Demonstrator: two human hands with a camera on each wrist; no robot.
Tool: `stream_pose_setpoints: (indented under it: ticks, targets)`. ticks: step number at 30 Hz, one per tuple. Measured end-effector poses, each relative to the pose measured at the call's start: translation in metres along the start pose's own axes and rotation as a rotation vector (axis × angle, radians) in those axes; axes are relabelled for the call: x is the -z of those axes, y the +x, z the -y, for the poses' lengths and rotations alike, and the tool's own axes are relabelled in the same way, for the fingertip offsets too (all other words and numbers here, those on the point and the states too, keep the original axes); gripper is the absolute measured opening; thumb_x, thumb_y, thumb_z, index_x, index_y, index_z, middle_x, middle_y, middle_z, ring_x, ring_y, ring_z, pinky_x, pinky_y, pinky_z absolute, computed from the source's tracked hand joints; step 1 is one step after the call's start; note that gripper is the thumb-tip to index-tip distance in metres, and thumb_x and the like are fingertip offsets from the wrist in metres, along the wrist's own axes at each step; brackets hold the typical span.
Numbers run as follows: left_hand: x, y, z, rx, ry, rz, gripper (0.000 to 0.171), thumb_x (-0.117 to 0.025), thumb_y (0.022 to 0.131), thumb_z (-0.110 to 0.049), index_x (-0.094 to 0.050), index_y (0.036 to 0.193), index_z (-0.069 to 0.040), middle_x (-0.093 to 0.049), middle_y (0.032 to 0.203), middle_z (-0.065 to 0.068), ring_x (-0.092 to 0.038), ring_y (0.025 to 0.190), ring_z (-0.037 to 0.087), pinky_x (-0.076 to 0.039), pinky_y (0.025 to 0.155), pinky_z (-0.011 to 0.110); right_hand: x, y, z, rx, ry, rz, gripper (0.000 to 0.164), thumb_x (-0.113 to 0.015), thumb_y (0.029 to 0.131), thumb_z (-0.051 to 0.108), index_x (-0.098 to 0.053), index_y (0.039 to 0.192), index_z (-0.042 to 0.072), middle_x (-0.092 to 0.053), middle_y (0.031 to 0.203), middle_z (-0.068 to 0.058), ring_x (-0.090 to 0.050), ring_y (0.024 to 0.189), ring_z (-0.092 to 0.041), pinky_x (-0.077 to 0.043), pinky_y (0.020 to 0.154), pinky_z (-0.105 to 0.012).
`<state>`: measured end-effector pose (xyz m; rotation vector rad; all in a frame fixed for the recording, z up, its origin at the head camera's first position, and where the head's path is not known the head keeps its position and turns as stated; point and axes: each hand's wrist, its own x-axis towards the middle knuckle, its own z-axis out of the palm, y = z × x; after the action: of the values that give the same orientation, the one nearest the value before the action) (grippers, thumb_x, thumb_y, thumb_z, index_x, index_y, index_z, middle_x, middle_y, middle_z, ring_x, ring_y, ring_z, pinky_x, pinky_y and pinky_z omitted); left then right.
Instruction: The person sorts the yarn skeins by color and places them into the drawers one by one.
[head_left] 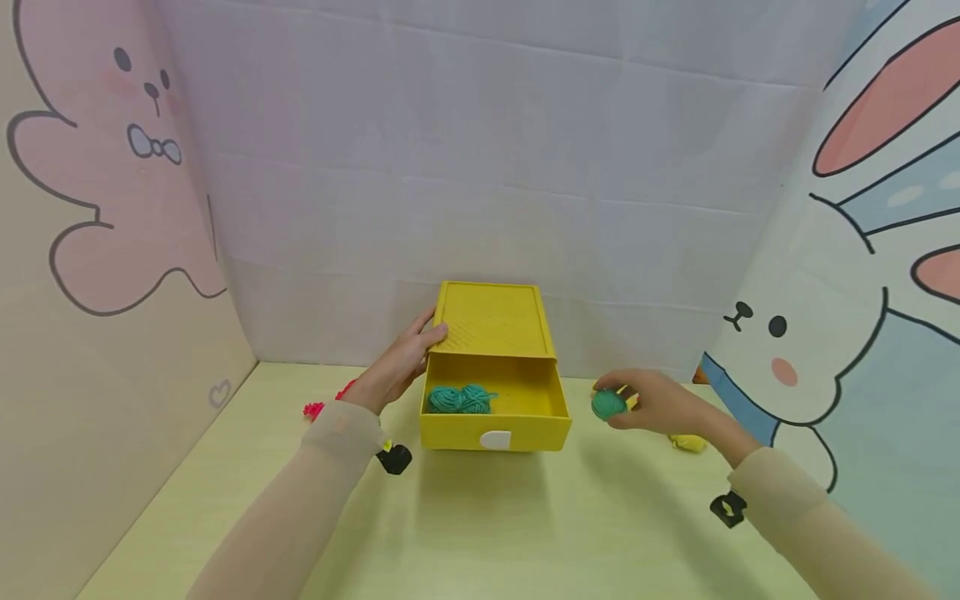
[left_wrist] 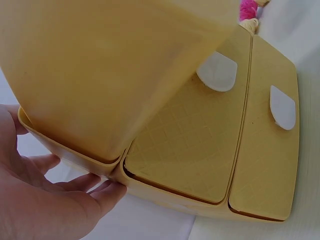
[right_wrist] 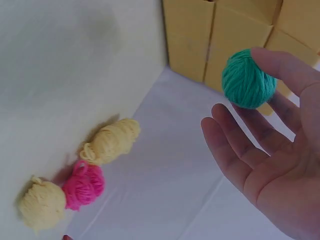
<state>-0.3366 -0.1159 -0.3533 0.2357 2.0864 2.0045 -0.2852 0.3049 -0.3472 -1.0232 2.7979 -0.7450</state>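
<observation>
A yellow drawer cabinet [head_left: 498, 310] stands against the back wall, its top drawer [head_left: 453, 435] pulled out. In that drawer lies a bundle of teal yarn [head_left: 459, 400]. My left hand [head_left: 396, 367] rests on the cabinet's left side, thumb over the top edge; in the left wrist view its fingertips [left_wrist: 112, 192] touch the side wall. Right of the cabinet, my right hand [head_left: 660, 404] pinches a teal yarn ball [right_wrist: 248, 80] between thumb and fingers, apart from the drawer. The lower fingers [right_wrist: 220, 132] spread loosely below the ball.
Two lower drawers with white handles [left_wrist: 218, 71] are closed. Right of the cabinet lie a long cream yarn bundle [right_wrist: 111, 142], a pink yarn bundle [right_wrist: 85, 185] and a cream yarn ball [right_wrist: 43, 204]. Pinkish-red yarn [head_left: 313, 410] shows beyond my left wrist. Cloth walls enclose the table.
</observation>
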Motion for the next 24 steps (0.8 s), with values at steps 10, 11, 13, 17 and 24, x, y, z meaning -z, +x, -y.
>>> stream_pose_setpoints:
  ticks: [10, 11, 13, 17, 24]
  targets:
    - [-0.001, 0.002, 0.001, 0.001, 0.002, 0.001, 0.072, -0.049, 0.114, -0.040, -0.009, 0.173, -0.033, -0.012, 0.178, 0.006, -0.019, 0.162, 0.035, -0.017, 0.130, 0.062, 0.030, 0.015, 0.053, 0.039, -0.007, -0.004, 0.044, -0.081, 0.096, 0.017, -0.067, 0.137, 0.009, -0.070, 0.130, -0.007, -0.069, 0.111, -0.028, -0.064, 0.089, -0.042]
    - [-0.001, 0.002, 0.001, 0.003, 0.003, -0.001, 0.072, -0.049, 0.113, -0.040, -0.009, 0.173, -0.033, -0.012, 0.178, 0.005, -0.020, 0.162, 0.035, -0.018, 0.130, 0.062, 0.032, 0.017, 0.059, 0.043, -0.014, -0.002, 0.044, -0.081, 0.096, 0.017, -0.067, 0.137, 0.009, -0.071, 0.129, -0.006, -0.069, 0.110, -0.028, -0.064, 0.089, -0.040]
    - [-0.001, 0.001, 0.000, 0.002, 0.004, 0.000, 0.072, -0.049, 0.113, -0.040, -0.009, 0.173, -0.032, -0.013, 0.178, 0.006, -0.019, 0.162, 0.035, -0.018, 0.130, 0.062, 0.035, 0.022, 0.068, 0.055, -0.022, 0.003, 0.045, -0.081, 0.095, 0.016, -0.067, 0.137, 0.008, -0.071, 0.129, -0.006, -0.069, 0.110, -0.027, -0.064, 0.089, -0.039]
    - [-0.002, 0.000, 0.000, 0.006, 0.006, -0.003, 0.072, -0.049, 0.113, -0.041, -0.010, 0.173, -0.032, -0.013, 0.178, 0.005, -0.019, 0.162, 0.035, -0.018, 0.130, 0.062, 0.037, 0.031, 0.084, 0.069, -0.028, 0.002, 0.047, -0.081, 0.096, 0.016, -0.066, 0.139, 0.007, -0.071, 0.130, -0.003, -0.068, 0.111, -0.026, -0.064, 0.091, -0.042]
    - [-0.001, 0.000, -0.001, -0.010, 0.003, 0.006, 0.072, -0.047, 0.114, -0.039, -0.007, 0.173, -0.030, -0.011, 0.178, 0.007, -0.019, 0.162, 0.034, -0.017, 0.129, 0.063, 0.035, 0.044, 0.104, 0.111, -0.017, 0.019, 0.046, -0.080, 0.096, 0.014, -0.066, 0.139, 0.005, -0.071, 0.129, -0.001, -0.067, 0.114, -0.026, -0.062, 0.095, -0.048]
